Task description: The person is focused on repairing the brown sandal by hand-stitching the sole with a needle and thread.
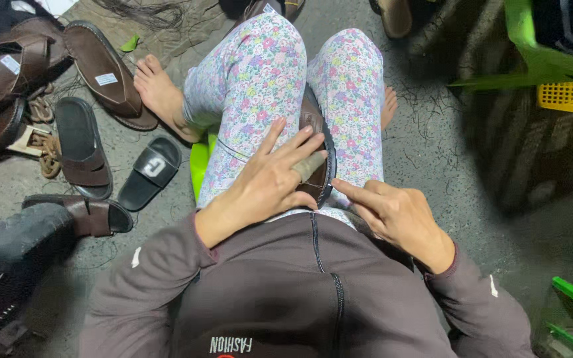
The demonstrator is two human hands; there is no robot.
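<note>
Sandal of dark brown leather sits wedged between the person's two knees in flowered leggings, its long axis running away from the body, one end toward the lap and the other toward the bare feet; which end is the toe cannot be told, since the legs and fingers hide most of it. Its visible edge shows a dark sole rim and a glossy brown upper. The left hand lies spread flat over the sandal, fingers open and pressing on it rather than clenched, with a tan wrap around one finger. The right hand is loosely curled beside the right thigh, its forefinger stretched out so the tip touches the sandal's near edge; it grips nothing. On the concrete floor to the left lie more pieces of footwear: about five brown leather sandals, some with white stickers, and one black slide. Coils of rope lie among them. At upper right stand a green plastic frame and one yellow basket. Two bare feet rest on the floor.
</note>
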